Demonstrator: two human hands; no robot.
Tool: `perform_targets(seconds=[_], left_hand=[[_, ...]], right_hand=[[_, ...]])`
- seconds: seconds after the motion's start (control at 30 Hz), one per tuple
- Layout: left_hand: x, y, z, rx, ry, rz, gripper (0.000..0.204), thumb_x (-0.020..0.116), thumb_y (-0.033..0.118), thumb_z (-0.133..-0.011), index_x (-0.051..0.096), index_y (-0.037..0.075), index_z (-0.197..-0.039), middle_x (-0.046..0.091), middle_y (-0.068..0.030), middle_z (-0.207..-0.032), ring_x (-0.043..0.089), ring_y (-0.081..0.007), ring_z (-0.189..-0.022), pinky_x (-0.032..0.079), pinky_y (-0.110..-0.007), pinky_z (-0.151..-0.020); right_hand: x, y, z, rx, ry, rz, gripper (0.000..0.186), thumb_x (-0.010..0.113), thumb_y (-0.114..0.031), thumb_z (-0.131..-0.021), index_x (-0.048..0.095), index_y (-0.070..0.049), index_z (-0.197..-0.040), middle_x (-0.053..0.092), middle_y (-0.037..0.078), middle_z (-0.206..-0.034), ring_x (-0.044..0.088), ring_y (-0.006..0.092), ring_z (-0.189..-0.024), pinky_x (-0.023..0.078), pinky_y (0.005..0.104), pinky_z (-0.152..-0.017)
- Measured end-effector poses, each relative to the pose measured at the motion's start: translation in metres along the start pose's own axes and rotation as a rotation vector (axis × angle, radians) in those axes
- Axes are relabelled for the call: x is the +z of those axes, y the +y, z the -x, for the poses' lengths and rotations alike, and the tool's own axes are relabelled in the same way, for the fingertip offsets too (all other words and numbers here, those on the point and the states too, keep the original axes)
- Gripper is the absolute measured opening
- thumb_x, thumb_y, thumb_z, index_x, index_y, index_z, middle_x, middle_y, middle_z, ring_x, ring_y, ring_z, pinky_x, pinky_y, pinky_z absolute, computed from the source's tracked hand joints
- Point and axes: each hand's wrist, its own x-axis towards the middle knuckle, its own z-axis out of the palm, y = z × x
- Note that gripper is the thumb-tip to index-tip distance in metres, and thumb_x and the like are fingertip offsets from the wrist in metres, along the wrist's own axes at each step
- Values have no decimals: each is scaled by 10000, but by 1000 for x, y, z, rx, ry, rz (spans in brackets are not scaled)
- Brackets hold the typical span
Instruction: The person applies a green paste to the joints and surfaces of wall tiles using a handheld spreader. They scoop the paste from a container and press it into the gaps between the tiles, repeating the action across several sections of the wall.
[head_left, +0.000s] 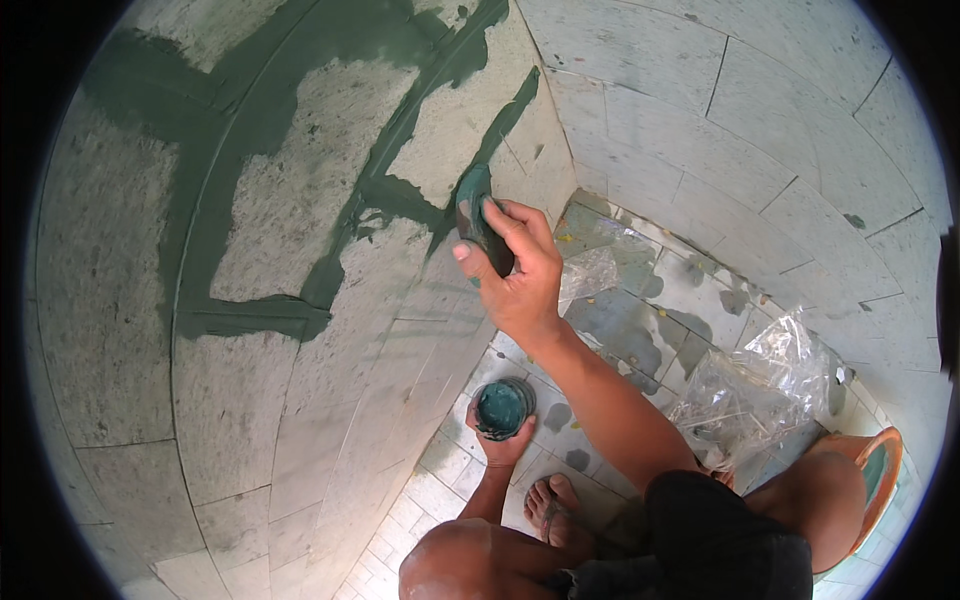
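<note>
My right hand (522, 262) is raised to the tiled wall (300, 220) on the left, its thumb and fingers pinching a flat, dark spreader (472, 205) smeared with green paste. The spreader's upper end meets a narrow strip of green grout (508, 115) along a tile joint. Lower down, my left hand (500, 452) is wrapped round a small round tub (503, 408) of green grout, its open top facing up. Broad green bands cover several joints at the upper left. The spreader's face against the wall is partly hidden by my fingers.
A second tiled wall (720, 130) meets the first at a corner. Crumpled clear plastic (745, 395) lies on the green-spotted tile floor (690, 270). An orange-rimmed bucket (888, 470) stands at the right beside my knee. My foot (550, 505) is below the tub.
</note>
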Motion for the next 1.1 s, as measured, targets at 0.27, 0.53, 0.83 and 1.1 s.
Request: perform_targets(seconds=[0.27, 0.53, 0.83, 1.1], left_hand=[[-3, 1, 0, -21, -24, 9, 1080, 866, 326, -562, 232, -13, -1368, 343, -173, -1320, 370, -308, -1260, 288, -435, -1088], [-1, 0, -4, 22, -51, -46, 1105, 869, 352, -564, 224, -19, -1379, 349, -172, -1312, 370, -316, -1257, 294, -436, -1084], [-2, 3, -2, 52, 46, -35, 1049, 867, 340, -565, 267, -14, -1349, 409, -178, -1318, 408, -315, -1246, 284, -443, -1087], [-1, 5, -4, 37, 14, -53, 1041, 868, 317, -560, 276, -15, -1348, 411, -178, -1315, 410, -317, -1245, 285, -439, -1087]], right_hand=[[-33, -14, -7, 288, -165, -276, 404, 744, -159, -795, 652, 70, -1114, 638, 136, -1027, 635, 175, -897, 504, 258, -764], [-22, 3, -20, 154, -132, -57, 354, 747, -115, -766, 683, 46, -1075, 642, 153, -1026, 645, 184, -898, 508, 264, -763], [-43, -1, -24, 295, -151, -233, 365, 709, -121, -803, 655, 53, -1120, 643, 146, -1052, 634, 180, -908, 503, 279, -786], [-29, 14, -50, 144, -104, -64, 373, 714, -133, -806, 654, 52, -1125, 645, 142, -1082, 620, 178, -961, 488, 271, -833]])
